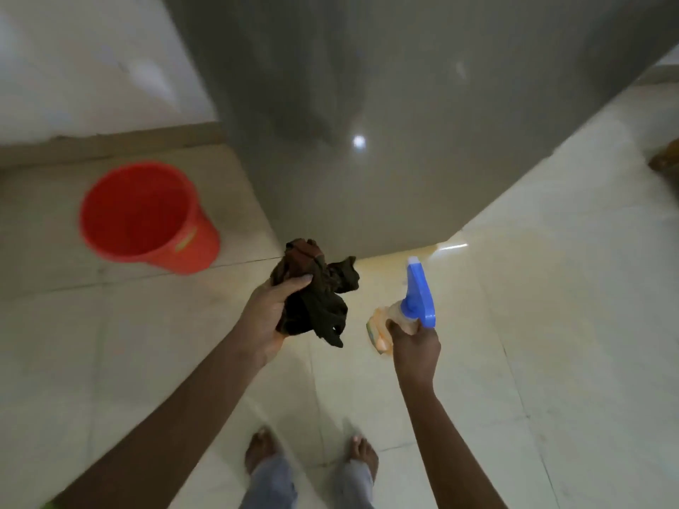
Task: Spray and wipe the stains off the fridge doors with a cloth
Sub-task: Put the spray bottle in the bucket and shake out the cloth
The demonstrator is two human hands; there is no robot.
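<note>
The grey fridge door fills the upper middle of the view, glossy, with a light reflection low on it. My left hand grips a crumpled dark brown cloth in front of the door's lower edge. My right hand holds a spray bottle with a blue trigger head by its neck; the nozzle points up toward the fridge. Both hands are apart from the door.
A red plastic bucket stands on the tiled floor left of the fridge, near the wall's skirting. My bare feet are on the tiles below. A brown object shows at the right edge.
</note>
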